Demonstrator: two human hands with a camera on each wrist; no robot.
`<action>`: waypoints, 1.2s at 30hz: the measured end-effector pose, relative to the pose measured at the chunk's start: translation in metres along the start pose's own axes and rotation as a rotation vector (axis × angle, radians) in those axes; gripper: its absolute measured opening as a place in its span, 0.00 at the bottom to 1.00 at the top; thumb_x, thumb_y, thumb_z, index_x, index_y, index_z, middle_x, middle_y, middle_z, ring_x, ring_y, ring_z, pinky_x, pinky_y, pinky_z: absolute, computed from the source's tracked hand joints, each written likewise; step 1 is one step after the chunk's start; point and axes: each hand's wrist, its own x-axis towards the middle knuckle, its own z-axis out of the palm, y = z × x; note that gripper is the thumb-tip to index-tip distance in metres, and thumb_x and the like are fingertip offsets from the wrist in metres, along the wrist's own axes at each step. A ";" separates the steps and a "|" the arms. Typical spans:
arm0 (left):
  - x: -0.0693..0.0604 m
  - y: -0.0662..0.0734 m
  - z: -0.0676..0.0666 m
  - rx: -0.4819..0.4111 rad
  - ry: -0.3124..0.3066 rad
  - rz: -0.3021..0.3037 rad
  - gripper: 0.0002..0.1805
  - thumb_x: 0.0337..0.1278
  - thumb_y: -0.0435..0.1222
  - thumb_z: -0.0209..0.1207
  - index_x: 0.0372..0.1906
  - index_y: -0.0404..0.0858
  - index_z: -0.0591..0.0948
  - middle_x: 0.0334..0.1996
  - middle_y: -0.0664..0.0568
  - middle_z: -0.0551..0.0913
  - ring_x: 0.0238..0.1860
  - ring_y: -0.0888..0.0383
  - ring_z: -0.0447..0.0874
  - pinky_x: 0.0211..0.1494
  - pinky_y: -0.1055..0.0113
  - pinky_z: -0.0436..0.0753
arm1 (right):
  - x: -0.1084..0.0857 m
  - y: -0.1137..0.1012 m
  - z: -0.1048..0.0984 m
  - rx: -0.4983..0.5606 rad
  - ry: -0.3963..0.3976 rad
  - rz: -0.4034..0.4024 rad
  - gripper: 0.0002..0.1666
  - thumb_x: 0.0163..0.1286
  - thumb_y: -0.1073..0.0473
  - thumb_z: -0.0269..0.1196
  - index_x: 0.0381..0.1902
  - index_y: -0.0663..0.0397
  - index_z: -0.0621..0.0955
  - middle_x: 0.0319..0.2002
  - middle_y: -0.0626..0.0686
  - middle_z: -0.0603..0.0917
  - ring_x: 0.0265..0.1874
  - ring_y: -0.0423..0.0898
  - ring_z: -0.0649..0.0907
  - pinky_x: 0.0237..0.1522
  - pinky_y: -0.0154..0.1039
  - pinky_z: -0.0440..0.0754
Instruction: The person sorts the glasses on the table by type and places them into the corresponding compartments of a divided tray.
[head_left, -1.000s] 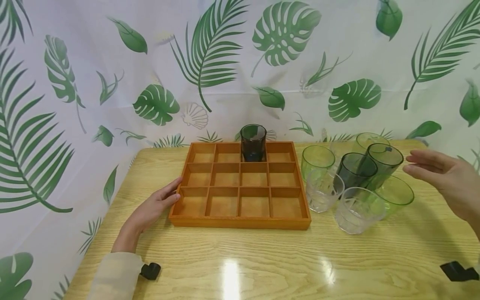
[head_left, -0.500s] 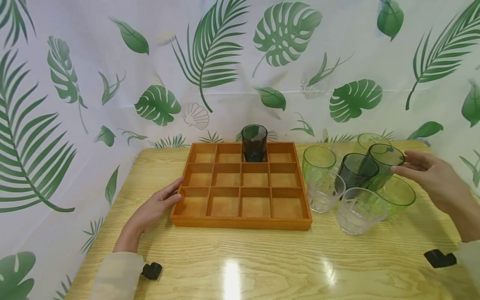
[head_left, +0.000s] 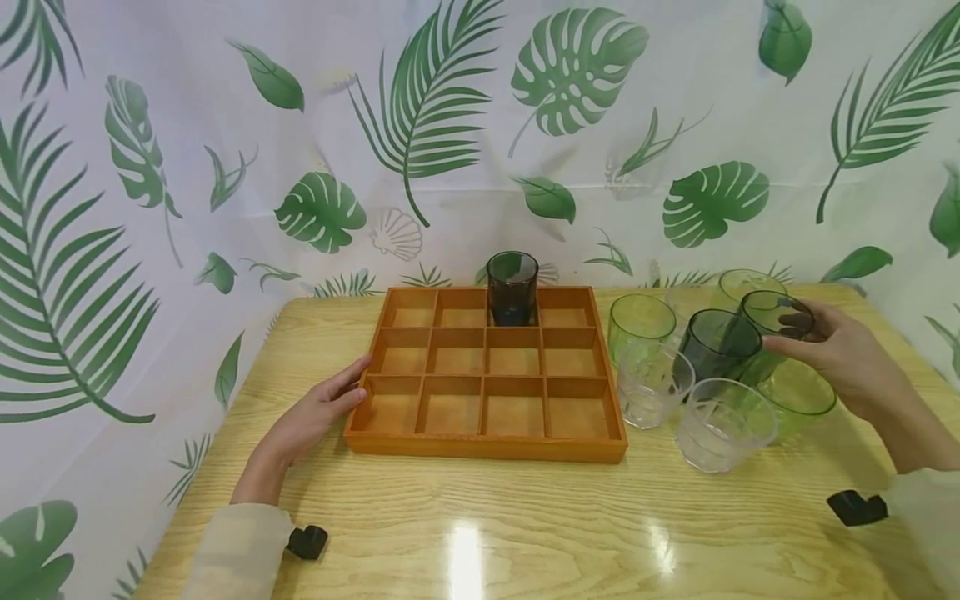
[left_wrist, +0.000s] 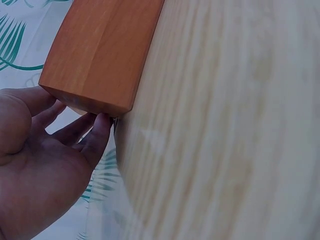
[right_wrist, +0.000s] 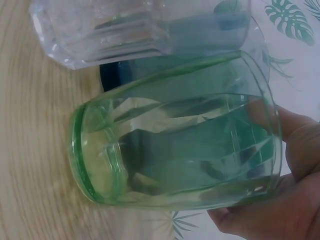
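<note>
My left hand [head_left: 311,417] touches the left side of a wooden compartment tray [head_left: 487,447]. In the left wrist view, its fingertips rest against the tray's end wall [left_wrist: 85,102]. One dark glass [head_left: 512,287] stands upright in a back-row compartment. At the right, my right hand [head_left: 855,358] grips another dark glass [head_left: 761,321] near its rim, thumb on the near side and fingers beyond. Beside it is a second dark glass [head_left: 716,346]. A green glass [right_wrist: 175,155] stands in front of the gripped one in the right wrist view, partly hiding the hold.
Green glasses [head_left: 641,327] and clear glasses [head_left: 723,433] crowd close to the tray's right side, with another green glass [head_left: 750,283] at the back. A leaf-patterned cloth [head_left: 450,192] rises behind the wooden table [head_left: 525,525].
My right hand has moved left to the dark glass and closed its fingers and thumb on it. My left hand has stayed at the tray's side.
</note>
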 end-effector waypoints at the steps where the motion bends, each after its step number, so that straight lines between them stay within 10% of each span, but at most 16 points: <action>1: 0.000 0.000 0.000 0.001 0.000 0.000 0.34 0.84 0.42 0.46 0.85 0.46 0.50 0.84 0.46 0.45 0.82 0.42 0.40 0.80 0.39 0.44 | 0.000 0.000 0.000 -0.004 0.004 0.001 0.48 0.79 0.60 0.62 0.79 0.77 0.48 0.60 0.54 0.68 0.48 0.26 0.71 0.43 0.16 0.73; 9: 0.002 -0.002 0.000 0.004 0.001 0.008 0.34 0.84 0.42 0.46 0.85 0.46 0.51 0.84 0.46 0.45 0.82 0.42 0.39 0.80 0.39 0.44 | -0.001 -0.004 0.002 -0.054 0.041 0.017 0.49 0.78 0.56 0.63 0.79 0.75 0.50 0.62 0.53 0.70 0.49 0.24 0.70 0.42 0.14 0.73; 16: 0.003 -0.002 0.001 0.011 0.001 0.009 0.34 0.84 0.43 0.46 0.85 0.46 0.51 0.83 0.46 0.46 0.82 0.42 0.40 0.80 0.39 0.45 | -0.008 -0.003 0.001 -0.129 0.104 0.074 0.52 0.76 0.47 0.65 0.82 0.66 0.52 0.67 0.59 0.70 0.70 0.59 0.70 0.42 0.15 0.70; 22: 0.002 -0.001 0.001 0.014 0.002 0.003 0.34 0.84 0.42 0.46 0.85 0.46 0.51 0.83 0.46 0.46 0.82 0.42 0.40 0.80 0.39 0.45 | -0.015 -0.014 -0.006 -0.131 0.219 0.021 0.47 0.74 0.48 0.67 0.80 0.62 0.60 0.52 0.31 0.71 0.50 0.26 0.70 0.40 0.16 0.67; 29: 0.000 0.002 0.001 0.019 0.006 -0.005 0.34 0.84 0.42 0.47 0.85 0.46 0.51 0.83 0.45 0.46 0.82 0.42 0.41 0.80 0.40 0.45 | -0.021 -0.039 -0.016 -0.007 0.353 -0.006 0.41 0.75 0.57 0.66 0.80 0.53 0.62 0.48 0.26 0.72 0.49 0.25 0.76 0.49 0.16 0.72; 36: -0.001 0.003 0.000 0.027 0.001 -0.012 0.34 0.85 0.42 0.46 0.85 0.45 0.50 0.83 0.44 0.45 0.82 0.41 0.40 0.80 0.38 0.44 | -0.021 -0.063 -0.028 0.146 0.491 -0.223 0.29 0.72 0.73 0.64 0.62 0.37 0.78 0.47 0.31 0.80 0.47 0.26 0.77 0.51 0.17 0.71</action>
